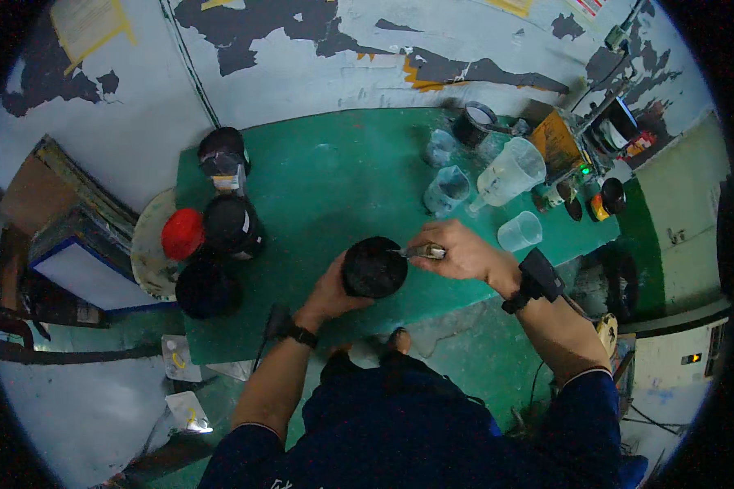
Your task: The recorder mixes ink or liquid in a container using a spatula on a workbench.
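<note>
A round black tub (374, 267) is near the front edge of the green table, dark inside. My left hand (334, 292) curls around its left side and grips it. In my right hand (458, 251) is a tool with a light brownish handle (429, 252), perhaps a scraper or spatula; the fingers are closed on it. Its thin metal end reaches the tub's right rim. What the tip touches inside the tub is too dark to make out.
Black jars (232, 226) and a red lid (183, 234) stand at the table's left. Cloudy plastic beakers (511, 173), a smaller clear cup (519, 231), a dark pot (475, 122) and a digital device (585, 169) are on the right. Peeling wall (342, 73) lies behind.
</note>
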`<action>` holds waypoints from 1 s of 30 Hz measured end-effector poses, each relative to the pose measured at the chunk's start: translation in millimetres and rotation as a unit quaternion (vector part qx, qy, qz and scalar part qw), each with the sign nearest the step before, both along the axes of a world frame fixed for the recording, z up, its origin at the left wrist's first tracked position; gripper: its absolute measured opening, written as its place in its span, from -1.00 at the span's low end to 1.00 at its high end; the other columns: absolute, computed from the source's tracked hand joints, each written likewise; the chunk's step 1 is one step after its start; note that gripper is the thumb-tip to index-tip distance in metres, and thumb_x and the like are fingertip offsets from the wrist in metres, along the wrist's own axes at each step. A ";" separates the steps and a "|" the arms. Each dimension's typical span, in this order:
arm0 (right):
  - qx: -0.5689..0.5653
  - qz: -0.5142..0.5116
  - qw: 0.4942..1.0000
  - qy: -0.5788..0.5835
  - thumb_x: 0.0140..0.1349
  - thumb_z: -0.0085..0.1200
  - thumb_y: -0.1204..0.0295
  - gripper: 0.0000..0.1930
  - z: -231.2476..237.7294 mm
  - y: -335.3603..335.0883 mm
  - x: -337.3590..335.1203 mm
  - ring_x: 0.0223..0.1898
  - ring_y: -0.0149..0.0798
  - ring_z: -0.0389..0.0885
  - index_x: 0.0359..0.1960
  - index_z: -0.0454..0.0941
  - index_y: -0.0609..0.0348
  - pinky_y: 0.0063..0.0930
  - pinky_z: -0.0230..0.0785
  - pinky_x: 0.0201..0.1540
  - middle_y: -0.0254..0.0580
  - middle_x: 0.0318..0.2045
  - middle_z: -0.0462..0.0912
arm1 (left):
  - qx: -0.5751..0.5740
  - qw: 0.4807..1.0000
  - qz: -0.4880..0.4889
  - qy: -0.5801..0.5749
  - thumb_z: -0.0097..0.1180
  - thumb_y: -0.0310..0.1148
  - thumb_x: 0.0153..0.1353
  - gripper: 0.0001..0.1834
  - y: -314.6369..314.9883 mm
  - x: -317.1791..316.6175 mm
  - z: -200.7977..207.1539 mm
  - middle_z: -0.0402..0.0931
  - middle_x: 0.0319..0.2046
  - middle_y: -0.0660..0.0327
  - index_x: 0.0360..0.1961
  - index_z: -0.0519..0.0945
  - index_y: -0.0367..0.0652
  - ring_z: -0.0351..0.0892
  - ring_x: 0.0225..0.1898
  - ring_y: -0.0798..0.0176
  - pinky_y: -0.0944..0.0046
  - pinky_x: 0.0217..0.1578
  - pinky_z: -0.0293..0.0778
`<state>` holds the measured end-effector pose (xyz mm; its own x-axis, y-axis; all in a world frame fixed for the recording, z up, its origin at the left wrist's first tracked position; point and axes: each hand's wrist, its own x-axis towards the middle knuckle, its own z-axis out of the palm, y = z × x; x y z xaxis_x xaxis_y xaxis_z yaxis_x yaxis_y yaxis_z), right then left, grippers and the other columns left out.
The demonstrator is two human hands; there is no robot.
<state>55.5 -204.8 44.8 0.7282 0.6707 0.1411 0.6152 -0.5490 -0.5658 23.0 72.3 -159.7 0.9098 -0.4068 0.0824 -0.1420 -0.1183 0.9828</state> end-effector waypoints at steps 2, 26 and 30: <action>0.011 -0.077 0.996 0.049 0.20 0.37 0.31 -0.78 -1.8 4.8 -7.6 -0.37 -0.10 0.75 -0.28 0.72 0.22 -0.14 0.54 -0.29 0.06 -0.43 0.70 | -0.003 1.000 0.012 0.014 0.75 -0.29 -0.24 0.25 -2.2 -4.9 -0.3 0.46 0.38 0.07 0.52 0.29 -0.15 0.45 0.42 0.07 0.03 0.41 0.39; -0.026 -0.234 0.924 0.302 0.30 0.37 0.35 -0.78 16.5 7.6 -12.7 -0.36 -0.33 0.75 -0.11 0.76 0.20 -0.37 0.59 -0.30 -0.19 -0.35 0.79 | 0.000 0.999 0.030 0.017 0.73 -0.31 -0.22 0.24 2.7 -8.1 -4.7 0.46 0.39 0.04 0.52 0.27 -0.14 0.45 0.43 0.02 0.00 0.41 0.41; 0.075 -0.293 0.854 0.423 0.33 0.35 0.35 -0.77 -7.6 16.4 -32.7 -0.37 -0.37 0.74 -0.11 0.74 0.24 -0.46 0.58 -0.33 -0.21 -0.31 0.79 | 0.003 1.000 0.028 0.009 0.74 -0.26 -0.21 0.25 0.1 -4.0 -10.7 0.46 0.39 0.01 0.53 0.26 -0.13 0.45 0.43 0.00 -0.01 0.41 0.41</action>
